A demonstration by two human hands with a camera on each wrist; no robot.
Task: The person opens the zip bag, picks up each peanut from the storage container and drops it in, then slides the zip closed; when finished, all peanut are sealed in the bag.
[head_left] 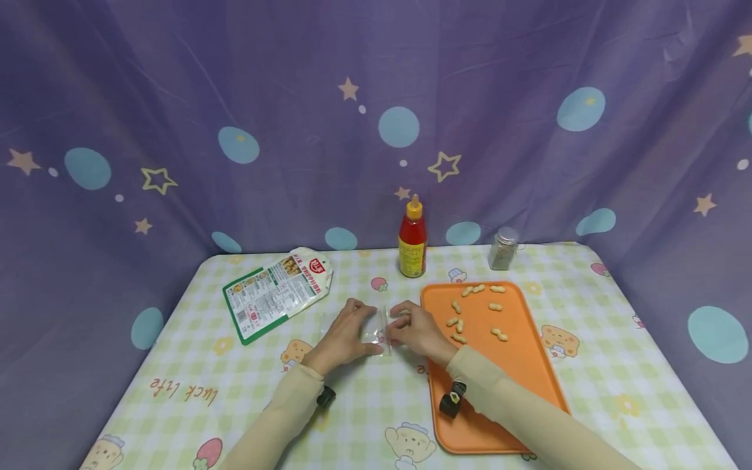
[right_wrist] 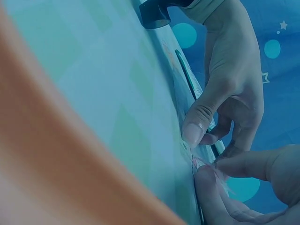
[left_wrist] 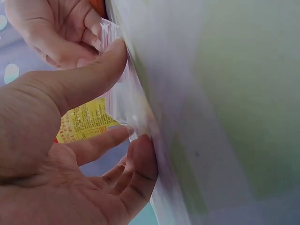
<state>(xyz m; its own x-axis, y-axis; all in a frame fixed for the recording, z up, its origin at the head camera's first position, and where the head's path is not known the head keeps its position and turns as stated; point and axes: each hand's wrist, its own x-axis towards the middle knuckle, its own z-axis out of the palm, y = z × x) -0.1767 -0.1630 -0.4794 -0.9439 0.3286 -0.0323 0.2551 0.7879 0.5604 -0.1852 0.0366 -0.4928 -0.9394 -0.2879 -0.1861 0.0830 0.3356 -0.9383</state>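
Note:
A clear plastic zip bag (head_left: 371, 331) lies flat on the tablecloth between the two hands. My left hand (head_left: 348, 334) rests over it, thumb and fingers spread apart. In the left wrist view, its thumb presses near the zip strip (left_wrist: 109, 35) and the fingertips touch down farther along the bag. At the zip end, my right hand (head_left: 420, 331) pinches the bag's edge between thumb and forefinger, as the right wrist view shows. Several unshelled peanuts (head_left: 495, 307) lie on an orange tray (head_left: 499, 391) under the right forearm.
A white and green food packet (head_left: 276, 294) lies at the back left. A red sauce bottle with a yellow cap (head_left: 413, 241) stands at the back middle. Behind the tray is a small shaker jar (head_left: 502, 249). A purple curtain (head_left: 294, 78) hangs along the table's far edge.

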